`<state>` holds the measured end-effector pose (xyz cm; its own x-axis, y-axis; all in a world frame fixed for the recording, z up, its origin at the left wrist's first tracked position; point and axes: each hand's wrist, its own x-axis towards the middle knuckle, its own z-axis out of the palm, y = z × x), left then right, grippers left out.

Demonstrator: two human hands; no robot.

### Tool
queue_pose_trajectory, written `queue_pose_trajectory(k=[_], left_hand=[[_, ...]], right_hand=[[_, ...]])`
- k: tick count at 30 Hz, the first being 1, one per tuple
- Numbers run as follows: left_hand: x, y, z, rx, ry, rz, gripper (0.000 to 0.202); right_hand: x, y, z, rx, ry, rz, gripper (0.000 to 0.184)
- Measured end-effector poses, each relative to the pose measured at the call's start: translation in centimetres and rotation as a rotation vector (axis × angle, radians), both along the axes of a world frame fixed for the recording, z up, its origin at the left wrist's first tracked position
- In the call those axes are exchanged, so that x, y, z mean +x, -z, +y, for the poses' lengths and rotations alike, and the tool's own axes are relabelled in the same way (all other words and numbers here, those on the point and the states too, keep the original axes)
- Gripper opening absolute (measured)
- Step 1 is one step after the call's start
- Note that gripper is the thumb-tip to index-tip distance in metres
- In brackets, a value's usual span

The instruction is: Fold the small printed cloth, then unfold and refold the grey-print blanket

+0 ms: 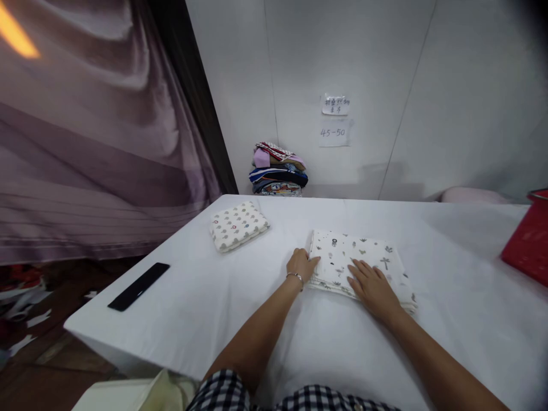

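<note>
A white folded cloth (363,257) printed with small grey-green plants and figures lies on the table in front of me, its layers showing along the near edge. At its left edge is my left hand (302,264), with a bracelet on the wrist. Its fingers are curled in against the side of the cloth and the thumb rests on the top, gripping that edge. My right hand (375,290) lies flat on the near right part of the same cloth, fingers spread and holding nothing. A second folded cloth (238,225), white with small tree prints, sits further left, apart from both hands.
A white-covered table (205,302) fills the front. On it lie a black flat strip (139,286) at left and a red container (528,240) at right. Beyond the far edge is a stack of folded clothes (279,171). A curtain (98,142) hangs left.
</note>
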<state>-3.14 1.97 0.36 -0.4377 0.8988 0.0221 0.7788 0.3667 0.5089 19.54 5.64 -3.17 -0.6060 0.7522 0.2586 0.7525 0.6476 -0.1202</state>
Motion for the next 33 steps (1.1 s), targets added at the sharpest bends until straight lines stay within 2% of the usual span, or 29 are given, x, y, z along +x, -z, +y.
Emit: queue_pose_trajectory(k=[4,8,10,13,16,20,28,33], left_hand=[[-0.1,0.6,0.4,-0.021,0.021,0.002,0.026],[-0.5,1.2,0.4,-0.043,0.023,-0.058,0.028],[-0.6,1.1,0.2,-0.032,-0.009,-0.087,0.027],[-0.5,0.8,0.1,0.074,-0.06,-0.066,0.027],[-0.3,0.4,0.3,0.132,-0.02,-0.034,0.025],[-0.2,0.3,1.0,0.09,0.026,-0.039,0.016],[-0.5,1.1,1.6,0.046,-0.017,-0.111,0.017],[-0.6,0.8,1.7,0.08,-0.02,-0.095,0.015]], right_hand=[[0.0,0.0,0.0,0.002,-0.005,0.005,0.051],[0.2,0.1,0.1,0.009,-0.018,0.009,0.051],[0.2,0.2,0.1,0.023,-0.02,0.01,0.05],[0.2,0.4,0.2,0.035,-0.024,0.019,0.049],[0.2,0.4,0.2,0.033,-0.031,0.032,0.049],[0.2,0.4,0.2,0.037,-0.023,0.021,0.049],[0.2,0.3,0.2,0.031,-0.021,0.008,0.049],[0.2,0.3,0.2,0.028,-0.023,0.01,0.049]])
